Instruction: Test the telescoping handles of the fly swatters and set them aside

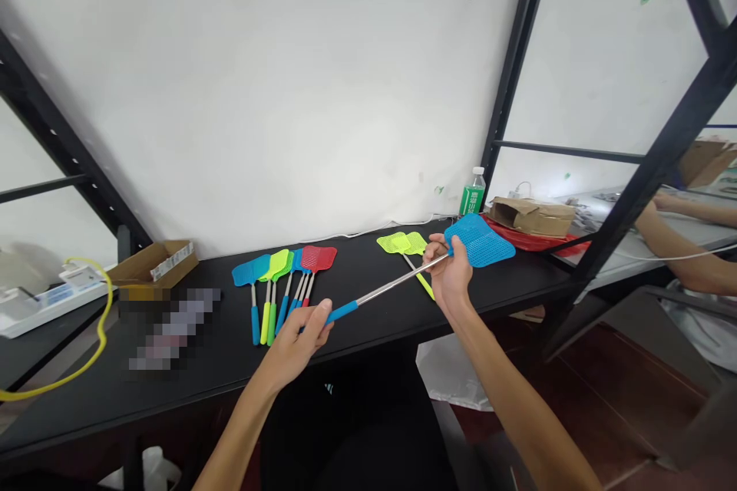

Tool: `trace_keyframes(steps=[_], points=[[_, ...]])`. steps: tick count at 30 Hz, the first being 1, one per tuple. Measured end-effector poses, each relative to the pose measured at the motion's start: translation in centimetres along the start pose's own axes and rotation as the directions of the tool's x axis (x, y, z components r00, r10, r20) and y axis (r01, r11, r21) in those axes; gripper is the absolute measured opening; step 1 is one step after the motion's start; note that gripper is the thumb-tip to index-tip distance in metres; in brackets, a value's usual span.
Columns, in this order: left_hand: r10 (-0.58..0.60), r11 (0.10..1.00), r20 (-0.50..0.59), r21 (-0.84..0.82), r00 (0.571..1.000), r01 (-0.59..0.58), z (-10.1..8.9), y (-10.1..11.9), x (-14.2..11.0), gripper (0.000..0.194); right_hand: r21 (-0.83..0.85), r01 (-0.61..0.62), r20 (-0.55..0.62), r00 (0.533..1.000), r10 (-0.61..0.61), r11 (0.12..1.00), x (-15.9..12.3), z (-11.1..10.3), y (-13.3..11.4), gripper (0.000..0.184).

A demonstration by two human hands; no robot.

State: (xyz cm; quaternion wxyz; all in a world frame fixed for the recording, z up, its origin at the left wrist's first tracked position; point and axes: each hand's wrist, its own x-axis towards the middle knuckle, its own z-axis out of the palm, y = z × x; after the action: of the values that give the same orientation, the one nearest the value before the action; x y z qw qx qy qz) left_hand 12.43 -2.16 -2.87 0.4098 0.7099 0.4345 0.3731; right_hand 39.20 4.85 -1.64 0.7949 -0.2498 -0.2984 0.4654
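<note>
A blue fly swatter [482, 241] with a metal shaft is held across my front, above the table edge. My left hand [302, 336] is closed round its blue handle. At the other end, my right hand [452, 272] grips it where the shaft meets the perforated head. On the table to the left lie several fly swatters [276, 264] in blue, yellow, green and red, heads towards the wall and handles towards me. Behind my right hand are two yellow-green fly swatters [397, 243], partly overlapping, one handle partly hidden by the held shaft.
An open cardboard box [153, 265] stands at the table's left. At the back right are a green-labelled bottle [473, 192] and a cardboard box [533, 216] on red plastic. Black metal frames [518, 54] rise at both sides. Another person's arm [685, 245] shows far right.
</note>
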Motion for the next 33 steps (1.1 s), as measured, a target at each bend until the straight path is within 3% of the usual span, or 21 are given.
trace_keyframes(steps=[12, 23, 33], points=[[0.019, 1.0, -0.022, 0.008, 1.0, -0.019, -0.2, 0.5, -0.3, 0.05, 0.006, -0.006, -0.017, 1.0, 0.006, 1.0, -0.3, 0.2, -0.2, 0.039], [0.017, 0.998, -0.013, -0.056, 1.0, -0.018, 4.1, 0.1, -0.3, 0.044, -0.08, -0.052, 0.18, 0.981, 0.065, 0.995, -4.4, 2.4, 3.5, 0.043], [-0.025, 0.994, 0.041, -0.103, 0.999, 0.029, 4.8, -0.6, -0.1, 0.046, -0.1, -0.053, 0.209, 0.975, 0.073, 0.994, -4.0, 2.1, 3.0, 0.044]])
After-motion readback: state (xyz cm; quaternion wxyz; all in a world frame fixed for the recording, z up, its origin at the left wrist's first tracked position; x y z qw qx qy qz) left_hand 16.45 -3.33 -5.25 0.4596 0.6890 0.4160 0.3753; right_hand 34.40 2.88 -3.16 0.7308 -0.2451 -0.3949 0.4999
